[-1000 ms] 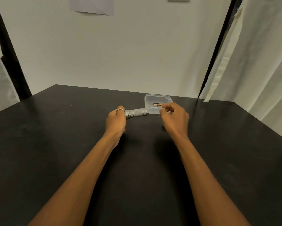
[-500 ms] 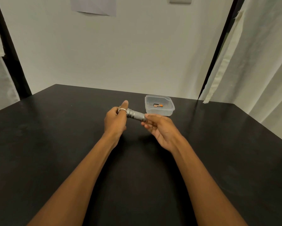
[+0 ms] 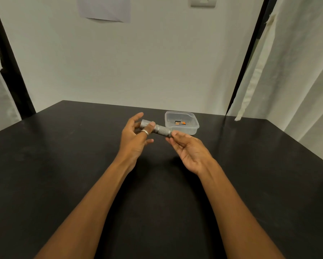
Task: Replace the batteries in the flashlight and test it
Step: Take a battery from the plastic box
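A small silver flashlight (image 3: 158,129) is held level above the black table between both hands. My left hand (image 3: 134,136), with a ring on one finger, pinches its wider head end with the other fingers spread. My right hand (image 3: 189,148) is palm up and grips the knurled tail end with its fingertips. Just behind the flashlight stands a clear plastic container (image 3: 190,128) with a black and orange battery (image 3: 179,123) lying inside.
The black table (image 3: 63,165) ends at a white wall at the back. White curtains (image 3: 297,71) hang along the right side, and a dark post (image 3: 9,60) stands at the left. A paper sheet (image 3: 104,8) and a wall switch (image 3: 203,1) are on the wall.
My right hand left the container, came back and took the flashlight's tail end, palm up. My left hand loosened from a full fist to a fingertip hold on the head end.
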A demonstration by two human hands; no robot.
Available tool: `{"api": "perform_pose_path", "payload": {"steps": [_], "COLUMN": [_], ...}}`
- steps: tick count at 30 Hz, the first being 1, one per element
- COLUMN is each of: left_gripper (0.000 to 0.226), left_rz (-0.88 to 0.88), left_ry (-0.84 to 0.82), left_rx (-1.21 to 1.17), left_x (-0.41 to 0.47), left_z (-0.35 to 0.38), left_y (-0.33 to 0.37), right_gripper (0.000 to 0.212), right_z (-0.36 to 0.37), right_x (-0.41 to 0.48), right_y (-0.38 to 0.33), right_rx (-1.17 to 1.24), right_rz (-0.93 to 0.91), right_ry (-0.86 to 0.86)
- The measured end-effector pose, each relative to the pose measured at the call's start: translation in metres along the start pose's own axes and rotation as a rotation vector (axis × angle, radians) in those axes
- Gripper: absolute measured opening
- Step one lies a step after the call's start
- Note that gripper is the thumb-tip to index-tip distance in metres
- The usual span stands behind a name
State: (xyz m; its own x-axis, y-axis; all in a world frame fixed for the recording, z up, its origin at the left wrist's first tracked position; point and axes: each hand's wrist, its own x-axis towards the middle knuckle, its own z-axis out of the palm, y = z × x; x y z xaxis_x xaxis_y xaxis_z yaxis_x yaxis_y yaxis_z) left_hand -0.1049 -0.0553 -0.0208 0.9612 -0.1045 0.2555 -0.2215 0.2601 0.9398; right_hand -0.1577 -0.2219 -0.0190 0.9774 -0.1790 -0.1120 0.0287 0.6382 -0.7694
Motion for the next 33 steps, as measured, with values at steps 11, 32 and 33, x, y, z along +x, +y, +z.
{"api": "perform_pose_path", "payload": {"steps": [11, 32, 33], "left_gripper": [0.048, 0.034, 0.035], "left_rz": [0.590, 0.156, 0.130], "left_ry": [-0.012, 0.211, 0.214], "left_rx": [0.983, 1.014, 1.010], "left_x": [-0.005, -0.005, -0.006], "left_z": [-0.007, -0.015, -0.015], "left_y": [-0.018, -0.006, -0.005], "right_gripper": [0.020, 0.029, 0.029], "right_z": [0.000, 0.001, 0.001], "right_x": [-0.001, 0.001, 0.001], "right_y": [-0.002, -0.009, -0.009], "right_rx": [-0.043, 0.013, 0.015], "right_rz": [-0.043, -0.283, -0.281], "right_ry": [0.025, 0.187, 0.187]}}
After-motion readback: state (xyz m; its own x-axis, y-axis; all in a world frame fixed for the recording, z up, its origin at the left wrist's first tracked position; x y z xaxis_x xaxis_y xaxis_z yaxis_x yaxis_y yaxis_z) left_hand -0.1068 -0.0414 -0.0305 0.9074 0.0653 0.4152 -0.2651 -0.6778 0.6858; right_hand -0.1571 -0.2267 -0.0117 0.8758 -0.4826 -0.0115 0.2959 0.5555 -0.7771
